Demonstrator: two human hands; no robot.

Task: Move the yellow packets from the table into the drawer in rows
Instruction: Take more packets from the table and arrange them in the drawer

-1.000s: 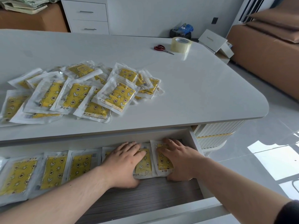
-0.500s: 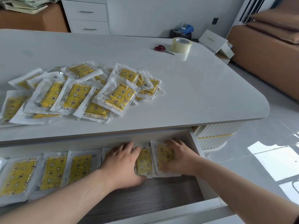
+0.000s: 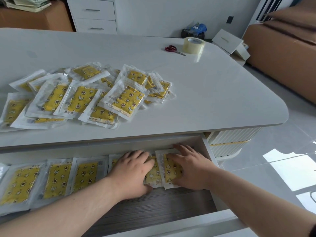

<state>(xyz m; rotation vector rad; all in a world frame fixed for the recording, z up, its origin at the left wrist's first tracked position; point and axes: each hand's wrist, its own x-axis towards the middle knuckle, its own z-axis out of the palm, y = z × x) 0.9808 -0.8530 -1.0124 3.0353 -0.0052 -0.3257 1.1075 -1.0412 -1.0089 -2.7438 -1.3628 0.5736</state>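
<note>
Drawer point(image 3: 153, 202), open below the tabletop's near edge: one row of yellow packets point(image 3: 56, 178) along its back wall. Our left hand point(image 3: 131, 171) and right hand point(image 3: 189, 168) lie flat, fingers spread, pressing the row's two right-end packets; neither grips anything. We judge the packets light, limp and slick in clear film, best pinched by a sealed border.

Tabletop point(image 3: 213, 93): loose overlapping heap of packets point(image 3: 82, 98) toward its left edge; scissors point(image 3: 172, 49) and tape roll point(image 3: 193, 45) by the far edge.

Beyond: white cabinet point(image 3: 95, 14), cardboard boxes point(image 3: 282, 48).
</note>
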